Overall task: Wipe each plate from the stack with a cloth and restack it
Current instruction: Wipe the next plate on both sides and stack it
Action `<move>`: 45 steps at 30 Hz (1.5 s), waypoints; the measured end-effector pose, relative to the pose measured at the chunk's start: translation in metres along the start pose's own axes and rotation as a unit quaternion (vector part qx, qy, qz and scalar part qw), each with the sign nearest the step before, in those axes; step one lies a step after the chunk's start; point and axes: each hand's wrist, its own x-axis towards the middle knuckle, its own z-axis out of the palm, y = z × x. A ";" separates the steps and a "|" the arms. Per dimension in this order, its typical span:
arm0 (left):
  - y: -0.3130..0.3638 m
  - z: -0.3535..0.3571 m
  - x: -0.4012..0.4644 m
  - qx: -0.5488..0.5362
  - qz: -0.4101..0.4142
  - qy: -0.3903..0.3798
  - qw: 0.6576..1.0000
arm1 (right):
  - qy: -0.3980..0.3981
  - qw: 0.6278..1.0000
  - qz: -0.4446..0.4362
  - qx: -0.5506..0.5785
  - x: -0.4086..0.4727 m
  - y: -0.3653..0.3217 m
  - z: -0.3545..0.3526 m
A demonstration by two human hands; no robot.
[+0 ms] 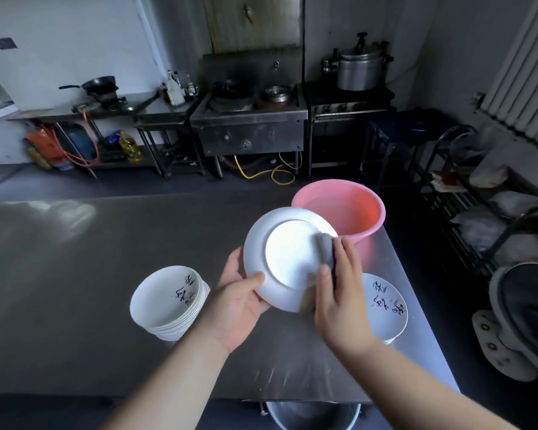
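Gripped by its left rim, underside up, mid-wipe above a steel table.

Far left on the steel table (75, 259): tall stack of white plates (168, 301), face up with brush-script marks, seemingly parked within reach of the holding side. Next, left hand (235, 301) clamping the rim of the raised plate (284, 259), thumb over the edge and fingers underneath, tilted toward the head camera so the foot ring faces up for cleaning. Then right hand (339, 283) pressing a folded grey cloth (325, 246) against the plate's right side, thumb on the near edge, fingers curled over the cloth. Behind, pink basin (339, 209), probably for rinsing. Rightmost, low second stack (385, 308), partly hidden by the right wrist; probably the finished pile.
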 end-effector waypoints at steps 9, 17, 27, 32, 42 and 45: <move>0.013 -0.003 0.005 -0.011 -0.012 0.015 1.000 | -0.106 0.984 -0.116 -0.081 0.029 -0.006 -0.018; -0.005 -0.006 -0.001 -0.053 -0.004 0.028 0.998 | -0.130 0.981 -0.041 -0.138 0.023 -0.007 -0.001; -0.018 0.009 -0.001 -0.058 0.018 -0.009 0.998 | -0.028 1.000 -0.010 -0.003 -0.017 -0.002 0.014; 0.014 0.000 0.001 -0.047 -0.062 0.003 0.997 | -0.046 0.999 -0.017 0.021 0.055 -0.009 -0.024; -0.009 0.001 -0.004 -0.088 0.010 0.040 0.995 | -0.166 0.980 -0.069 -0.088 -0.041 -0.006 0.010; -0.012 0.001 -0.005 -0.095 0.012 0.042 0.994 | -0.132 0.986 -0.050 -0.086 -0.012 -0.002 0.010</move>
